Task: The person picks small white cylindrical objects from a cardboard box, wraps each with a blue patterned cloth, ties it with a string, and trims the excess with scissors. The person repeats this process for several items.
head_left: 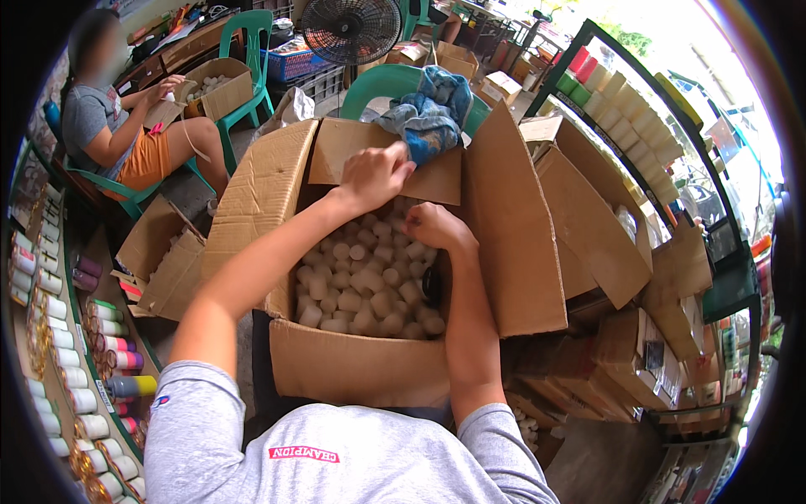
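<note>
An open cardboard box stands in front of me, filled with small off-white cylinders. My left hand is closed above the box's far flap, beside a blue patterned cloth; whether it touches the cloth I cannot tell. Lower and to the right, my right hand is closed just over the far part of the cylinders, its fingertips curled toward the left. What either hand holds, if anything, is hidden. Near my right wrist a black rounded object lies against the box's inner right side.
The cloth hangs on a green plastic chair behind the box. A black fan stands beyond. At left a seated person works by another carton. Thread spools line a left rack; more cartons and a spool rack stand right.
</note>
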Available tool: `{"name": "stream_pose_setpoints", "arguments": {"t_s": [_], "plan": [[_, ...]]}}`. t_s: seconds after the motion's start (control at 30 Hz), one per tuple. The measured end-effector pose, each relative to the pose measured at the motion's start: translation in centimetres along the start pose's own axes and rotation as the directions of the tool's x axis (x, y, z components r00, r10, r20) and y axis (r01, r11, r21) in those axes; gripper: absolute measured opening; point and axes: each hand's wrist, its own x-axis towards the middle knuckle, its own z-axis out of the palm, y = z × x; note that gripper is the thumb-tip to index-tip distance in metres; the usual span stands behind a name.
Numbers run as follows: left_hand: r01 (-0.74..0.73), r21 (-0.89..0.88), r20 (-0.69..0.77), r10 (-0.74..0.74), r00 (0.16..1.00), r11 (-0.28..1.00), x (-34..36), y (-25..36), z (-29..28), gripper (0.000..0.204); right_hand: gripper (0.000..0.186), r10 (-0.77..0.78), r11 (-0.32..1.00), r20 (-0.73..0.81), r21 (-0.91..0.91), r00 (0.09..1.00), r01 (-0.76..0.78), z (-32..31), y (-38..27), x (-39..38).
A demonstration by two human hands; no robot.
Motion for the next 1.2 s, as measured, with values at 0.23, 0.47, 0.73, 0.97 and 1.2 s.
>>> {"name": "stream_pose_setpoints", "arguments": {"t_s": [0.23, 0.47, 0.73, 0.97, 1.2], "plan": [[-0.058, 0.232, -0.201, 0.106, 0.974, 0.971, 8.2, -3.8, 4.9, 0.041, 0.013, 0.282, 0.826, -0.319, 0.560, 0.905, -0.060, -0.8, -2.1, 1.0], [0.037, -0.725, 0.084, 0.035, 0.996, 0.688, 5.3, -0.2, -1.1, 0.014, 0.034, 0.497, -0.108, -0.362, 0.876, 0.788, 0.471, -1.0, -0.7, 2.5], [-0.093, -0.521, -0.341, -0.107, 0.934, 0.849, 3.5, -2.1, 2.3, 0.019, 0.036, 0.111, -0.210, -0.406, 0.883, 0.907, 0.420, 2.4, -5.2, 2.8], [-0.118, -0.802, -0.144, 0.002, 0.990, 0.586, 0.4, 0.0, 3.5, 0.023, 0.036, 0.203, -0.308, -0.325, 0.874, 0.924, 0.375, 3.0, -4.6, 3.4], [0.401, -0.902, 0.367, -0.206, 0.907, 0.161, -4.7, 2.4, 3.2, 0.037, 0.018, 0.349, -0.302, -0.358, 0.832, 0.866, 0.466, 3.6, -2.1, 3.6]]}}
